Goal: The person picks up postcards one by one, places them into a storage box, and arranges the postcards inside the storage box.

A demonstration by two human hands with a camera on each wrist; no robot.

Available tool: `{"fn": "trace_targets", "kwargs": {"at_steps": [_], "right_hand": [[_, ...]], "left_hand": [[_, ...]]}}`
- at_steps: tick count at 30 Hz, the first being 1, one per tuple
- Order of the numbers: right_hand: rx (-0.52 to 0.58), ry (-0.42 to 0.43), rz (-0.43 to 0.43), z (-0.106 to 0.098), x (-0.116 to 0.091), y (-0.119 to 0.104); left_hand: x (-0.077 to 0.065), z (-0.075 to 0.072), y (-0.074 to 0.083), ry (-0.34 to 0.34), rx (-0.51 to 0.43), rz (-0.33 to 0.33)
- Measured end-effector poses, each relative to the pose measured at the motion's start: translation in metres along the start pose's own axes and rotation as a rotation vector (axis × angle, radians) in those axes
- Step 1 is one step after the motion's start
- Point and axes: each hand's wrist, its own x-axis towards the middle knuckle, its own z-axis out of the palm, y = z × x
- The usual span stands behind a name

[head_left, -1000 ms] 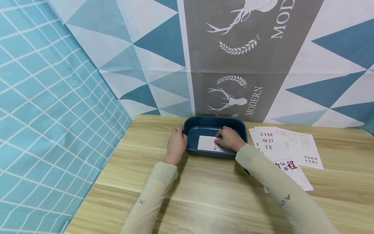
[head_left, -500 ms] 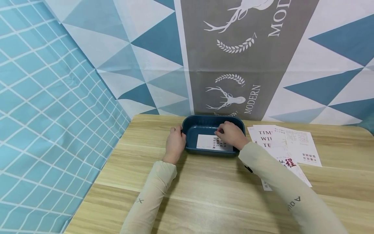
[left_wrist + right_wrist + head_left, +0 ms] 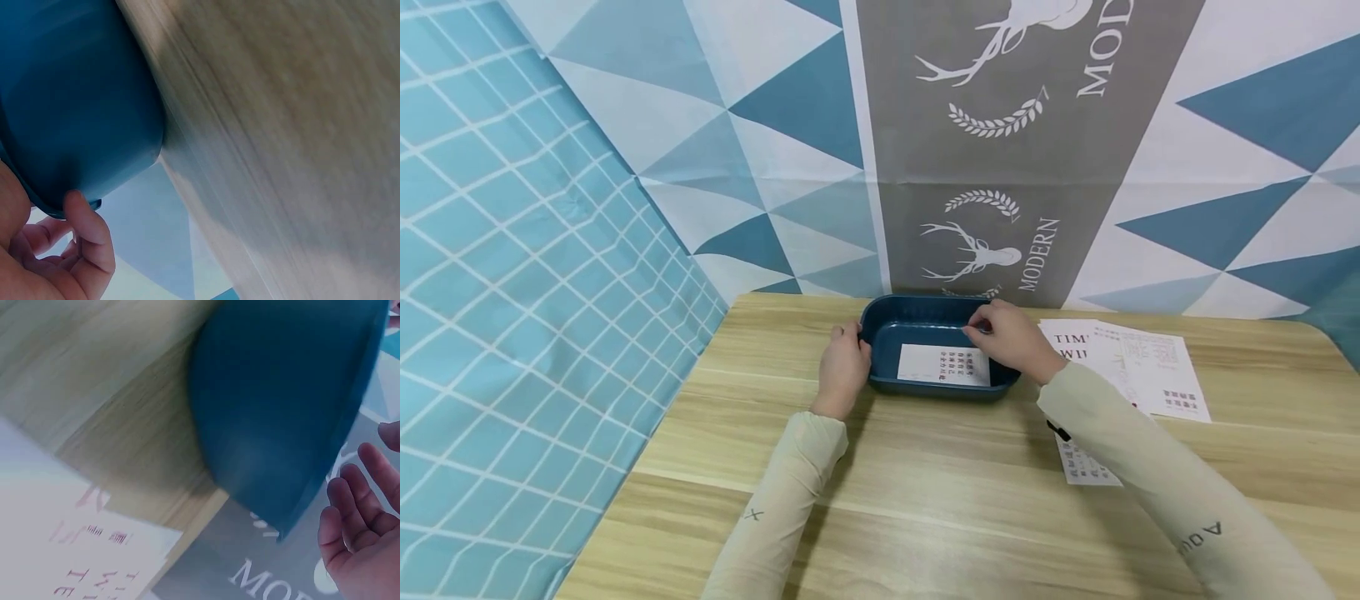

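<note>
A dark blue plastic bin [image 3: 925,388] stands at the table's back edge. Inside it, toward the front, lies a white card [image 3: 917,363] printed with columns of dark characters. My left hand [image 3: 844,367] grips the bin's left end by the rim, and in the left wrist view curled fingers [image 3: 90,234] touch that rim. My right hand [image 3: 1017,340] hovers over the bin's right end, apart from the card. Seen from the right wrist, its fingers [image 3: 369,465] are loosely bent beside the bin [image 3: 281,406] and hold nothing.
Several printed white sheets [image 3: 1180,379] overlap on the wooden table [image 3: 925,492] right of the bin, partly under my right sleeve [image 3: 1142,454]. A patterned backdrop [image 3: 805,183] rises right behind the table, and a blue checked one [image 3: 527,275] borders the left.
My right hand has let go of the card and moved up and right. More of the card's printed text shows. My left hand keeps its hold on the bin.
</note>
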Motion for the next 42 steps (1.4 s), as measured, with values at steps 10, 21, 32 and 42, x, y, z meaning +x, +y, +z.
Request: {"fn": "trace_targets", "kwargs": {"at_steps": [10, 21, 32, 42], "right_hand": [[0.033, 0.044, 0.058, -0.023, -0.028, 0.020], [-0.019, 0.018, 0.131, -0.037, -0.060, 0.052], [-0.044, -0.003, 0.279, -0.046, -0.096, 0.083], [-0.022, -0.012, 0.351, -0.047, -0.128, 0.109]], "left_hand": [[0.000, 0.000, 0.002, -0.002, 0.021, 0.021], [0.002, 0.002, 0.001, -0.012, 0.008, 0.013], [0.004, -0.001, -0.001, -0.020, 0.005, -0.003], [0.004, 0.001, -0.002, -0.018, 0.014, -0.005]]}}
